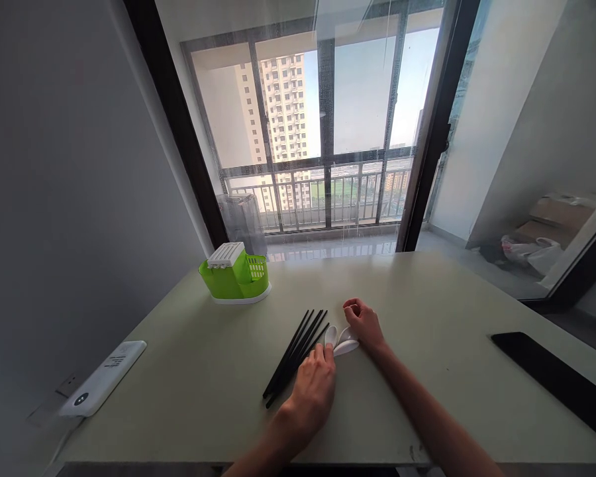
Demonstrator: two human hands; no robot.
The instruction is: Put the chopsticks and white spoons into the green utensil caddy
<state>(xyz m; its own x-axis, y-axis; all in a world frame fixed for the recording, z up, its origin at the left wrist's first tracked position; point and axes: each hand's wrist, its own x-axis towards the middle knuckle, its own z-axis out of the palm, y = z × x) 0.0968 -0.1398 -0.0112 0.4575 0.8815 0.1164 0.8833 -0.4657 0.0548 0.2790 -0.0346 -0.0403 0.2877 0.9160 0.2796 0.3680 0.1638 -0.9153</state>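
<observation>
My left hand (314, 385) is low over the table, its fingers bent together at the handle end of a white spoon (331, 335). The hand partly covers that spoon and the near right side of a bundle of black chopsticks (291, 358). Two more white spoons, one lying flat in front (346, 346) and one behind it (347, 333), fan out to the right. My right hand (365, 322) rests just beyond them, fingers curled in, nothing visible inside. Its wrist side is close to the spoon bowls.
A green and white utensil holder (236, 275) stands at the table's back left. A white power strip-like device (106, 377) with a cable lies along the left edge. A long black flat object (551, 381) lies at right. Behind the table (203, 411) are glass doors.
</observation>
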